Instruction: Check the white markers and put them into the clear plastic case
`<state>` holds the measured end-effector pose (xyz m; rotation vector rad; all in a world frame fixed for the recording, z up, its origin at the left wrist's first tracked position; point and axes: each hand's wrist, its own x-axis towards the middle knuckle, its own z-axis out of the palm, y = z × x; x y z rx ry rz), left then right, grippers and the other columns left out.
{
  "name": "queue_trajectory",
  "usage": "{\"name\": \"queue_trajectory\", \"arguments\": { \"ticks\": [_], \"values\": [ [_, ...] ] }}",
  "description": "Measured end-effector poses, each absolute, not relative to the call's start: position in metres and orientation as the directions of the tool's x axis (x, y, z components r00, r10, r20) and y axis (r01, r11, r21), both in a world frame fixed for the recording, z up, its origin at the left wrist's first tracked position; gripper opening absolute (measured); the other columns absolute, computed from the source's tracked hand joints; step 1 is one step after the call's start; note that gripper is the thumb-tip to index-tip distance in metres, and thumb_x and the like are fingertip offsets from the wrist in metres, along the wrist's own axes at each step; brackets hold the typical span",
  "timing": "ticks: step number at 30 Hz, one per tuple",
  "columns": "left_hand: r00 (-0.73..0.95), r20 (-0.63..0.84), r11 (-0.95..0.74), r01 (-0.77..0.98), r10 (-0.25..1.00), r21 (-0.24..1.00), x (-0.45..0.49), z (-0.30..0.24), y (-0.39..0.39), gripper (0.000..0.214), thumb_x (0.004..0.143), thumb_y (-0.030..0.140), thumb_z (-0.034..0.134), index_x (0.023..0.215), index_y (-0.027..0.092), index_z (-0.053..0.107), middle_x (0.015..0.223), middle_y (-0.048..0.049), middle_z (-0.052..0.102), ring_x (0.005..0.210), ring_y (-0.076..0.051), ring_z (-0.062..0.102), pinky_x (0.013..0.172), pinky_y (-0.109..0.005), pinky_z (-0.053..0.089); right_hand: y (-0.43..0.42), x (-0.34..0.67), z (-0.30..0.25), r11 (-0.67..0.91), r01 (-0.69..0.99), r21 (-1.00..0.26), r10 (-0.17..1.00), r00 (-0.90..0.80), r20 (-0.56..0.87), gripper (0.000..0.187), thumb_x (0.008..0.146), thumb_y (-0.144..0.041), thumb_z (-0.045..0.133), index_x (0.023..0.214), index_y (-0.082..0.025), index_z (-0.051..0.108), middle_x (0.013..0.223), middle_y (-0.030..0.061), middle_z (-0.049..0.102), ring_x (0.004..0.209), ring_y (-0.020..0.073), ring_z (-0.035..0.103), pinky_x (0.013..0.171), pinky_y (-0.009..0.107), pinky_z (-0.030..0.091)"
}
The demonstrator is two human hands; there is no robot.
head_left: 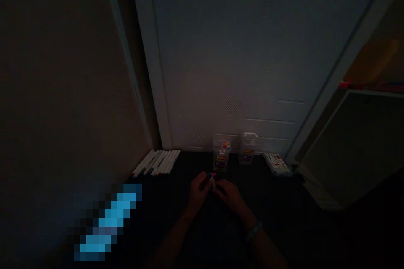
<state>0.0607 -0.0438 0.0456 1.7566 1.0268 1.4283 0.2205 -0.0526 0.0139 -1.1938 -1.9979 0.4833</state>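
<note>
Close together above the dark table, my left hand [199, 187] and my right hand [231, 193] meet at a small white marker [212, 182] with a blue end. The fingers of my left hand are curled round it. My right hand's fingertips pinch its lower part, though dim light blurs the exact contact. A small pink tip shows beside the blue end. Just beyond the hands stands a clear plastic tub [221, 157] with a label and colourful spots on its lid.
Several white markers [160, 162] lie in a row at the back left. A second clear container [247, 151] with a handle stands beside the tub. A pack of markers [277, 164] lies at the back right. A pixelated bright blue patch [110, 222] covers the lower left.
</note>
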Motion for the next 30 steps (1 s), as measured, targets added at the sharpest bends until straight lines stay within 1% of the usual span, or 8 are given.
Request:
{"name": "queue_trajectory", "arguments": {
  "ticks": [4,9,15,18,23,25,27,30],
  "values": [
    [0.105,0.499,-0.509,0.234,0.86,0.828,0.067,0.04,-0.048,0.026,0.076,0.039,0.057,0.09,0.021,0.069,0.082,-0.005,0.066,0.078,-0.019,0.058,0.071,-0.029,0.045,-0.052,0.221,0.014,0.505,0.6,-0.621,0.861,-0.305,0.406,0.026,0.084,-0.032,0.051,0.108,-0.028,0.059,0.103,0.0035,0.064,0.094,0.0202,0.058,0.084,0.033,0.043],
    [0.102,0.508,-0.515,0.286,0.855,0.808,0.071,0.032,-0.049,0.025,0.068,0.042,0.065,0.08,0.02,0.068,0.073,-0.0029,0.064,0.065,-0.015,0.054,0.061,-0.025,0.043,-0.049,0.221,0.008,0.495,0.591,-0.637,0.867,-0.284,0.409,0.033,0.08,-0.026,0.055,0.113,-0.026,0.057,0.111,0.0043,0.061,0.102,0.0201,0.056,0.09,0.034,0.041],
    [0.129,0.502,-0.516,0.304,0.855,0.801,0.073,0.031,-0.05,0.024,0.068,0.042,0.065,0.077,0.019,0.066,0.065,0.0,0.057,0.058,-0.012,0.049,0.056,-0.023,0.04,-0.05,0.222,0.009,0.486,0.578,-0.656,0.873,-0.288,0.393,0.031,0.08,-0.022,0.053,0.11,-0.025,0.057,0.109,0.0041,0.062,0.1,0.0194,0.056,0.087,0.033,0.042],
    [0.159,0.509,-0.533,0.28,0.846,0.799,0.072,0.035,-0.051,0.023,0.071,0.041,0.063,0.081,0.02,0.067,0.07,-0.0014,0.059,0.064,-0.014,0.051,0.06,-0.024,0.043,-0.05,0.221,0.01,0.481,0.566,-0.67,0.875,-0.273,0.399,0.032,0.079,-0.023,0.054,0.111,-0.025,0.057,0.108,0.0039,0.062,0.098,0.0191,0.057,0.086,0.033,0.043],
    [0.144,0.596,-0.608,0.309,0.79,0.731,0.07,0.043,-0.05,0.026,0.08,0.035,0.054,0.101,0.025,0.066,0.096,-0.0056,0.058,0.092,-0.019,0.054,0.082,-0.031,0.043,-0.047,0.219,0.006,0.472,0.589,-0.656,0.878,-0.242,0.414,0.032,0.081,-0.023,0.051,0.112,-0.025,0.057,0.109,0.0052,0.062,0.099,0.021,0.058,0.087,0.035,0.042],
    [0.159,0.611,-0.628,0.301,0.775,0.718,0.07,0.045,-0.05,0.028,0.082,0.033,0.051,0.106,0.025,0.063,0.1,-0.0059,0.058,0.095,-0.019,0.053,0.086,-0.033,0.042,-0.046,0.219,0.005,0.465,0.591,-0.659,0.882,-0.24,0.406,0.031,0.081,-0.022,0.051,0.111,-0.025,0.058,0.108,0.0053,0.063,0.097,0.0214,0.058,0.086,0.035,0.043],
    [0.218,0.598,-0.637,0.277,0.771,0.719,0.071,0.046,-0.052,0.03,0.084,0.031,0.049,0.111,0.024,0.06,0.099,-0.0059,0.06,0.095,-0.019,0.054,0.087,-0.033,0.042,-0.045,0.22,0.005,0.46,0.581,-0.671,0.885,-0.235,0.402,0.03,0.081,-0.022,0.052,0.11,-0.025,0.058,0.106,0.0054,0.063,0.095,0.021,0.059,0.084,0.033,0.044],
    [0.288,0.565,-0.631,0.266,0.774,0.729,0.074,0.045,-0.054,0.029,0.085,0.03,0.048,0.111,0.024,0.058,0.101,-0.0056,0.062,0.095,-0.018,0.055,0.088,-0.032,0.042,-0.047,0.222,0.007,0.456,0.565,-0.688,0.886,-0.216,0.41,0.034,0.077,-0.021,0.056,0.111,-0.024,0.056,0.106,0.006,0.062,0.095,0.0207,0.058,0.084,0.032,0.044]
  ]
}}
